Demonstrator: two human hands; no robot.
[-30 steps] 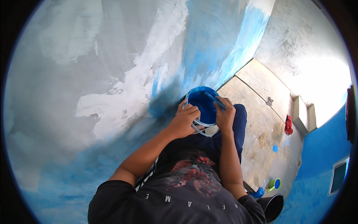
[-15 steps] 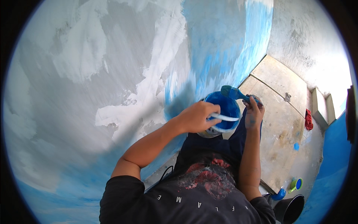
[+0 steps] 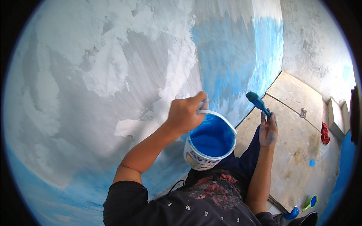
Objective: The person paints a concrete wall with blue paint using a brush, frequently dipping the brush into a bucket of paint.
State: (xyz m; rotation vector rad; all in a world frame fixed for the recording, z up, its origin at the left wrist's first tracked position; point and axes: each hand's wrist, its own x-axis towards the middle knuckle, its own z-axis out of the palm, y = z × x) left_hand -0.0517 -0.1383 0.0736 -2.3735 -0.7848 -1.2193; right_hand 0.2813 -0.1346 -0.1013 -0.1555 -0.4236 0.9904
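My left hand [image 3: 186,114] is closed around the white handle of a paint bucket [image 3: 193,160] and holds it up in front of my body. The bucket is white outside and tilted so that the blue paint [image 3: 212,141] inside shows. In my right hand [image 3: 269,131] is a paintbrush [image 3: 258,102], gripped by its blue handle, its dark, paint-coated bristles pointing up and left, apart from the bucket. Blue smears mark the palm and fingers. Ahead, the wall [image 3: 230,56] carries light blue strokes beside grey and white patches.
Worn boards [image 3: 286,150] cover the floor at right, with a blue paint spot [image 3: 312,162]. A red crumpled item [image 3: 325,133] lies near a pale box-like block [image 3: 336,118]. At lower right are a green dipper [image 3: 310,202], a blue object [image 3: 292,214] and a dark bucket [image 3: 306,219].
The bucket has come up and nearer my body, tilting to show its paint. My right hand and the brush have shifted right, away from the bucket's mouth. The view has shifted slightly.
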